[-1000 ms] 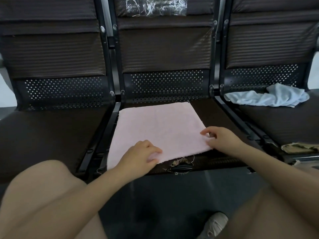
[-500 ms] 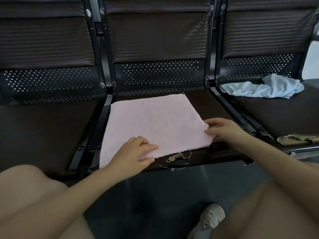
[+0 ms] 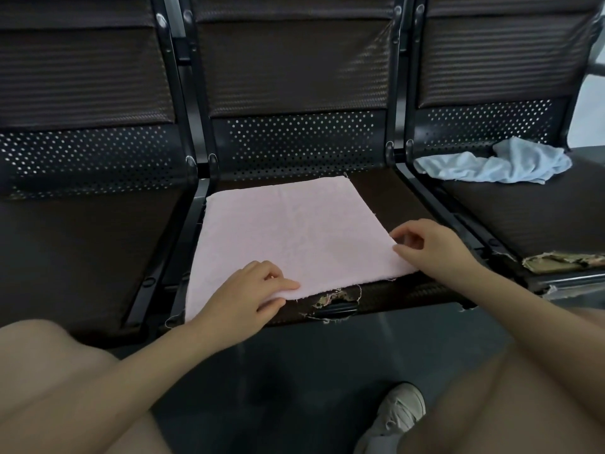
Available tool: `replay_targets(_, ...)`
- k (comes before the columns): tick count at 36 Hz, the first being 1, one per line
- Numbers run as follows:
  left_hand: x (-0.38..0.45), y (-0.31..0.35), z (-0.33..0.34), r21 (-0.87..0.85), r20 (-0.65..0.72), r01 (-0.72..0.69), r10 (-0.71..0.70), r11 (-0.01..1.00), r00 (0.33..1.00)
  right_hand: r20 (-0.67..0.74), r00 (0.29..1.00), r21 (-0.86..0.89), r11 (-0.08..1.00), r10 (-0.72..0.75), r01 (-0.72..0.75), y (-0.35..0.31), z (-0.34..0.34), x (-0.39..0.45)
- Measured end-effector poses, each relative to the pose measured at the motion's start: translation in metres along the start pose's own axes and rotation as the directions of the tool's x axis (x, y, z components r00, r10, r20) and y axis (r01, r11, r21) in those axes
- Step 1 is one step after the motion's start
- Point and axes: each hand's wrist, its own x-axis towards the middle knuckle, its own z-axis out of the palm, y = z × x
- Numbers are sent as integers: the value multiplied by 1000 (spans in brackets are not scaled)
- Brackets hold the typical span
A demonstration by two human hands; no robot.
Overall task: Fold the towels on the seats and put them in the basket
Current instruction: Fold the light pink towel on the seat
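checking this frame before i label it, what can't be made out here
- Basket: not in the head view at all, so its place is unknown.
- pink towel: near left corner is covered by the left hand.
- right hand: its grip on the towel's right edge is unclear, the fingertips overlap it.
- blue towel: crumpled, so its shape is hidden.
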Motion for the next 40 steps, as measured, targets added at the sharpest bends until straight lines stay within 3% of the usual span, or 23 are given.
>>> replay_targets(4, 2, -2, 2, -33, -41, -13, 12, 999, 999, 135, 963, 107, 969, -234, 221, -18, 15, 0)
replay_targets(8, 15, -1, -2, -341, -11, 285, -307, 896, 952, 355, 858, 77, 926, -372, 370, -44, 37, 0)
replay_targets(11, 30, -8, -9, -467, 2, 405, -457, 786, 890, 371, 831, -10, 893, -415, 450, -57, 47, 14)
replay_targets(14, 40, -13, -16, -479, 1, 452, -515, 752, 857, 337, 879, -66, 923, -337, 379, -65, 46, 37)
replay_targets(16, 44, -13, -19, -340, 7, 453, -479, 824, 878, 259, 922, -58, 949, -287, 311, -66, 43, 53)
replay_targets(19, 46, -11, -19, -186, 122, 428, -412, 884, 903, 150, 965, 12, 976, -217, 217, -65, 41, 72)
replay_targets(23, 47, -23, -21, 65, 146, 350, -356, 934, 923, 125, 976, 28, 983, -181, 179, -66, 41, 87)
replay_targets(34, 35, -70, -78, -102, 85, 557, -551, 824, 830, 189, 959, 70, 977, -211, 201, -62, 39, 105)
replay_targets(40, 28, -78, -91, -293, -11, 552, -580, 780, 814, 268, 953, 50, 989, -144, 136, -51, 31, 99)
